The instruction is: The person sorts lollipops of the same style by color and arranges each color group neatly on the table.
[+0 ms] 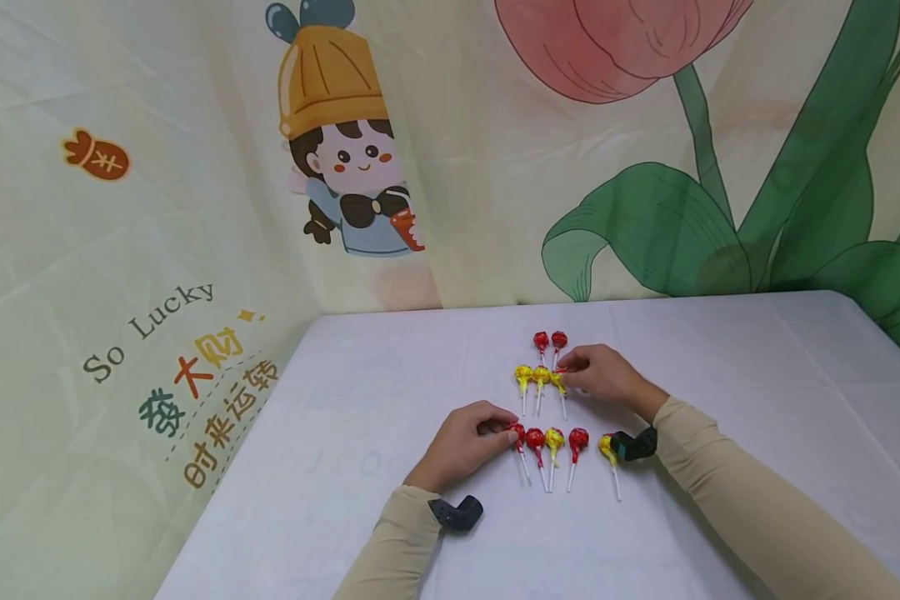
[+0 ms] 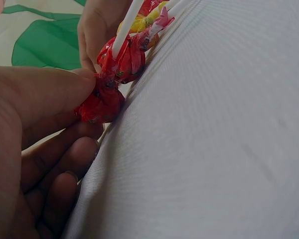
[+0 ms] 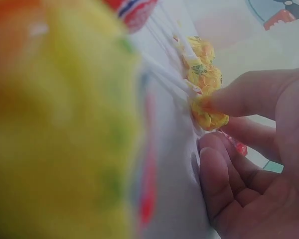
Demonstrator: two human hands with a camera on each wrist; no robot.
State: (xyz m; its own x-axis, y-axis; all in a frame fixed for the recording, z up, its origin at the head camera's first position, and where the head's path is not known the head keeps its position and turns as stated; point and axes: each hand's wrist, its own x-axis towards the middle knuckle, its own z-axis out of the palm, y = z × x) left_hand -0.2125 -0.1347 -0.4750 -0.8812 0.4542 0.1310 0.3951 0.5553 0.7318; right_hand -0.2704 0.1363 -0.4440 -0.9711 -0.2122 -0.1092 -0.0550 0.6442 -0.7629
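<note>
Clock places are read around the middle yellow lollipop [image 1: 542, 375]. Nearest, toward six o'clock, a row of five is laid on the white table [image 1: 795, 375]: the first red lollipop [image 1: 520, 433], the second red lollipop [image 1: 535, 438], the near yellow lollipop [image 1: 554, 438], the third red lollipop [image 1: 578, 438] and, between four and five o'clock, the end yellow lollipop [image 1: 606, 446], set apart and partly hidden by the wrist camera [image 1: 636, 444].

At eight o'clock, the first red lollipop is pinched near its head by the left hand [image 1: 461, 442]. Its stick is left free; it is probably held there so that the round head cannot roll.

Farther up, three yellow lollipops are lined up side by side. The right yellow lollipop [image 1: 558, 382] is pinched by the right hand [image 1: 611, 379] from three o'clock, perhaps so that the left yellow lollipop [image 1: 523, 375] and the middle one are not bumped.

At twelve o'clock, two far red lollipops [image 1: 542, 340] are placed. Whether a stick there is touched by the right hand cannot be told, because that spot is covered.

The candy seems to be held in shiny wrappers [image 2: 100, 107], gathered at the sticks. Behind everything, a printed cloth [image 1: 465, 167] is hung.
</note>
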